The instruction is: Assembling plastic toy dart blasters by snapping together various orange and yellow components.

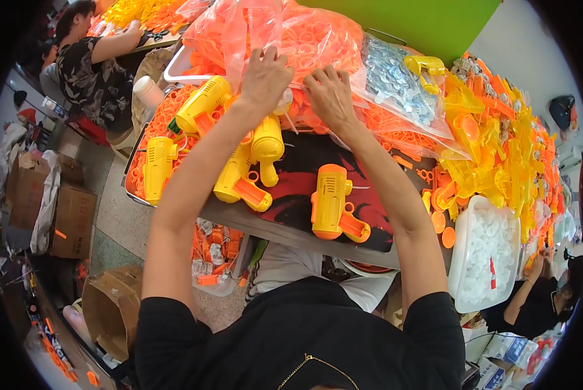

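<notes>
My left hand [263, 77] and my right hand [331, 96] both reach forward and grip the edge of a large clear plastic bag [291, 36] filled with orange plastic rings. Just below the hands lie several yellow and orange toy guns: one [202, 103] on the left, one [267, 146] under my left forearm, one [330, 203] on the dark mat [298, 179] near the table's front edge. What the fingertips pinch inside the bag's folds is hidden.
A smaller bag of silvery parts [395, 81] lies right of the big bag. A pile of yellow and orange toy parts [499, 143] fills the right side. A white tub of white caps [486, 257] stands at front right. Another person [93, 65] sits far left; cardboard boxes [70, 218] are on the floor.
</notes>
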